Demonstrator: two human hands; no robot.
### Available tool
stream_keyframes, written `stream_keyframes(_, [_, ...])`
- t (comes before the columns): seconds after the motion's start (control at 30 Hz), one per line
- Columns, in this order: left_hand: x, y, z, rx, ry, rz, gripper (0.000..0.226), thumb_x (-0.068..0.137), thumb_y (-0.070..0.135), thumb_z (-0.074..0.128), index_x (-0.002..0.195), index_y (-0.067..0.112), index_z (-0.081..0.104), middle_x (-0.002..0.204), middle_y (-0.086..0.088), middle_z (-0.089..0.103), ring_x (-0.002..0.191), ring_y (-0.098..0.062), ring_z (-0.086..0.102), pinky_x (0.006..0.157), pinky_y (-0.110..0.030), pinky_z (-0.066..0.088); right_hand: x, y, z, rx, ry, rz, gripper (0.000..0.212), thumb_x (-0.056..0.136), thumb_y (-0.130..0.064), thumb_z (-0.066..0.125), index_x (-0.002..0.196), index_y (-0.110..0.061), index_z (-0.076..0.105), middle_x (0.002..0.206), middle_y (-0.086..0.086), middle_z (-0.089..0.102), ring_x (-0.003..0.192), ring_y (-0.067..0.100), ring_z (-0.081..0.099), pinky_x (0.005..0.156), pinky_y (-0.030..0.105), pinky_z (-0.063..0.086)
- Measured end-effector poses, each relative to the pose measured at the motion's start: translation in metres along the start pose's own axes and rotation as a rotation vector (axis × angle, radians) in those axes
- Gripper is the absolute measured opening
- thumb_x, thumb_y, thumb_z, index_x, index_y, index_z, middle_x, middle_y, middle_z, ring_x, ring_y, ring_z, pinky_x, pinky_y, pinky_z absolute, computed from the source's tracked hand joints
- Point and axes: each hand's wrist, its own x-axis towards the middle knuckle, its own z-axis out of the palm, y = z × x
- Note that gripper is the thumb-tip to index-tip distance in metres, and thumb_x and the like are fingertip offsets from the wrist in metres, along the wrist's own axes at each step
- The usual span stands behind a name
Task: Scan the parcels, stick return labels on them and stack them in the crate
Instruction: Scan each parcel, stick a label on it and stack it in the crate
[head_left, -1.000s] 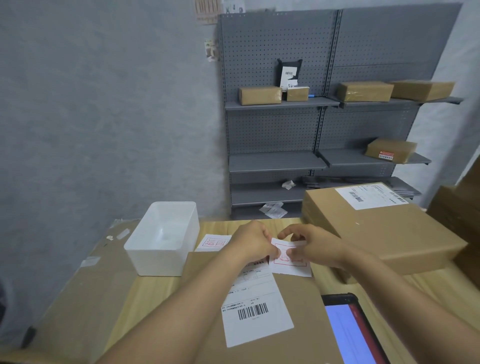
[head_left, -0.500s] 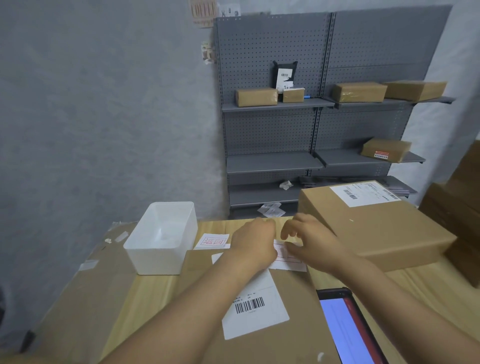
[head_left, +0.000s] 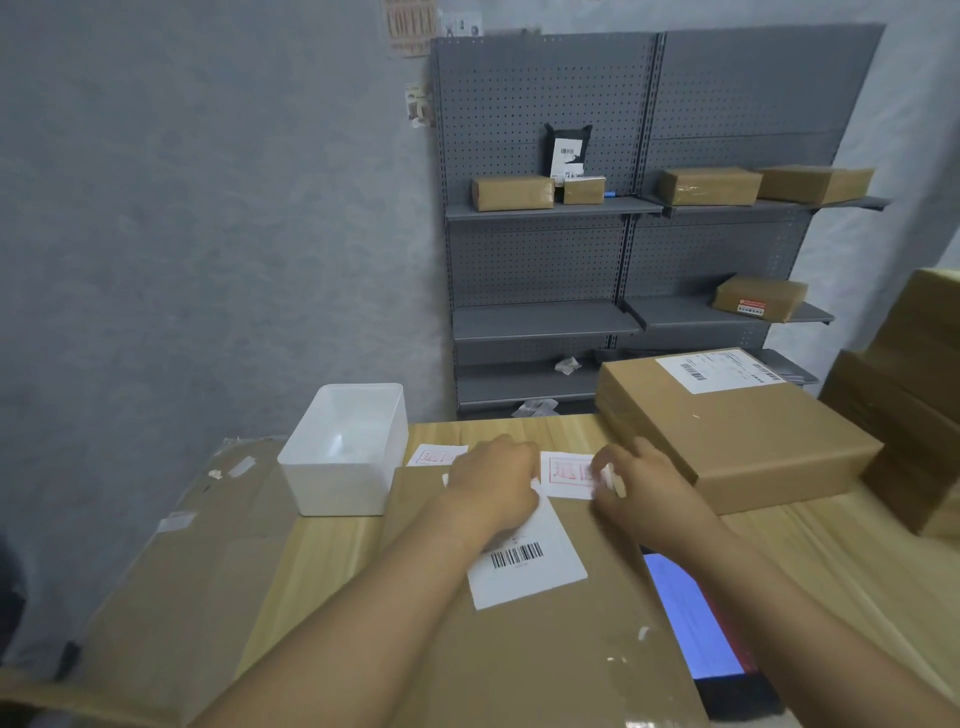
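A flat brown parcel (head_left: 519, 654) lies on the wooden table right in front of me, with a white barcode shipping label (head_left: 527, 569) on top. A white return label (head_left: 566, 473) with red print lies at the parcel's far edge. My left hand (head_left: 493, 488) holds its left edge with bent fingers whose tips are hidden. My right hand (head_left: 641, 491) pinches the label's lifted white right edge. A white plastic crate (head_left: 343, 457) stands empty to the left of the parcel.
A second red-printed label (head_left: 434, 457) lies on the table by the crate. A large brown box (head_left: 743, 441) stands at the right, a lit tablet (head_left: 691, 618) beside the parcel. Flattened cardboard (head_left: 171, 561) lies left. Grey shelving (head_left: 545, 322) holds several parcels.
The return label, held up between both hands a second ago, has come down flat onto the parcel's far edge. My hands have spread apart to its two ends.
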Motion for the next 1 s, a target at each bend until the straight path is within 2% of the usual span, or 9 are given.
stream_keyframes(0.07, [-0.013, -0.024, -0.005, 0.011, 0.0, -0.09, 0.028, 0.088, 0.023, 0.055, 0.116, 0.02, 0.057, 0.118, -0.002, 0.053, 0.11, -0.026, 0.053, 0.082, -0.033, 0.045, -0.012, 0.005, -0.003, 0.025, -0.023, 0.122, 0.036, 0.093, -0.039, 0.052, 0.123, -0.02, 0.051, 0.118, 0.005, 0.05, 0.096, 0.021, 0.056, 0.079, 0.031, 0.046])
stream_keyframes(0.17, [-0.033, -0.061, -0.012, 0.016, 0.012, -0.238, 0.033, 0.086, 0.033, 0.057, 0.117, 0.021, 0.057, 0.117, -0.003, 0.052, 0.111, -0.025, 0.052, 0.086, -0.034, 0.047, -0.03, 0.007, -0.006, 0.161, -0.159, 0.284, 0.057, 0.09, -0.054, 0.05, 0.131, -0.015, 0.044, 0.109, 0.004, 0.061, 0.083, 0.02, 0.062, 0.073, 0.03, 0.051])
stream_keyframes(0.27, [-0.052, -0.086, -0.014, -0.04, 0.01, -0.369, 0.038, 0.085, 0.041, 0.058, 0.118, 0.022, 0.055, 0.114, -0.001, 0.053, 0.105, -0.023, 0.054, 0.084, -0.035, 0.048, -0.045, -0.001, -0.004, 0.287, -0.249, 0.375, 0.052, 0.088, -0.055, 0.052, 0.123, -0.017, 0.048, 0.106, 0.002, 0.064, 0.085, 0.016, 0.063, 0.063, 0.027, 0.055])
stream_keyframes(0.43, [-0.081, -0.095, -0.007, -0.41, -0.075, -0.508, 0.038, 0.084, 0.038, 0.06, 0.114, 0.017, 0.048, 0.11, -0.003, 0.059, 0.093, -0.023, 0.062, 0.08, -0.037, 0.057, -0.06, -0.013, 0.002, 0.326, -0.204, 0.376, 0.036, 0.09, -0.051, 0.051, 0.103, -0.019, 0.059, 0.102, -0.001, 0.064, 0.095, 0.019, 0.06, 0.086, 0.034, 0.048])
stream_keyframes(0.53, [-0.095, -0.09, -0.009, -0.494, -0.013, -0.509, 0.034, 0.083, 0.036, 0.062, 0.109, 0.018, 0.05, 0.107, -0.003, 0.061, 0.091, -0.023, 0.064, 0.079, -0.039, 0.057, -0.067, -0.019, -0.002, 0.375, -0.157, 0.371, 0.032, 0.09, -0.047, 0.054, 0.105, -0.019, 0.058, 0.102, -0.001, 0.063, 0.094, 0.019, 0.06, 0.082, 0.033, 0.049])
stream_keyframes(0.63, [-0.109, -0.085, -0.018, -0.523, 0.074, -0.495, 0.039, 0.081, 0.037, 0.064, 0.113, 0.021, 0.048, 0.104, 0.001, 0.06, 0.094, -0.022, 0.063, 0.082, -0.038, 0.056, -0.073, -0.025, -0.011, 0.41, -0.105, 0.33, 0.037, 0.09, -0.044, 0.056, 0.116, -0.019, 0.053, 0.105, 0.0, 0.061, 0.09, 0.018, 0.057, 0.064, 0.023, 0.043])
stream_keyframes(0.73, [-0.124, -0.081, -0.028, -0.538, 0.174, -0.495, 0.043, 0.08, 0.035, 0.065, 0.117, 0.023, 0.047, 0.099, 0.003, 0.065, 0.092, -0.019, 0.064, 0.083, -0.036, 0.053, -0.076, -0.03, -0.02, 0.449, -0.065, 0.259, 0.041, 0.089, -0.044, 0.057, 0.119, -0.018, 0.05, 0.109, 0.001, 0.062, 0.096, 0.022, 0.06, 0.076, 0.033, 0.048])
stream_keyframes(0.9, [-0.156, -0.08, -0.044, -0.627, 0.348, -0.544, 0.053, 0.081, 0.035, 0.067, 0.129, 0.028, 0.046, 0.109, 0.0, 0.065, 0.098, -0.02, 0.064, 0.088, -0.039, 0.052, -0.076, -0.05, -0.031, 0.534, -0.004, 0.124, 0.038, 0.087, -0.047, 0.059, 0.115, -0.023, 0.049, 0.104, -0.001, 0.063, 0.086, 0.017, 0.061, 0.067, 0.031, 0.044])
stream_keyframes(1.0, [-0.185, -0.088, -0.052, -0.701, 0.478, -0.612, 0.053, 0.08, 0.034, 0.068, 0.129, 0.028, 0.049, 0.091, 0.01, 0.065, 0.089, -0.014, 0.065, 0.082, -0.032, 0.052, -0.073, -0.074, -0.028, 0.584, -0.004, 0.047, 0.036, 0.085, -0.051, 0.059, 0.111, -0.027, 0.051, 0.098, -0.004, 0.063, 0.085, 0.017, 0.063, 0.075, 0.036, 0.051])
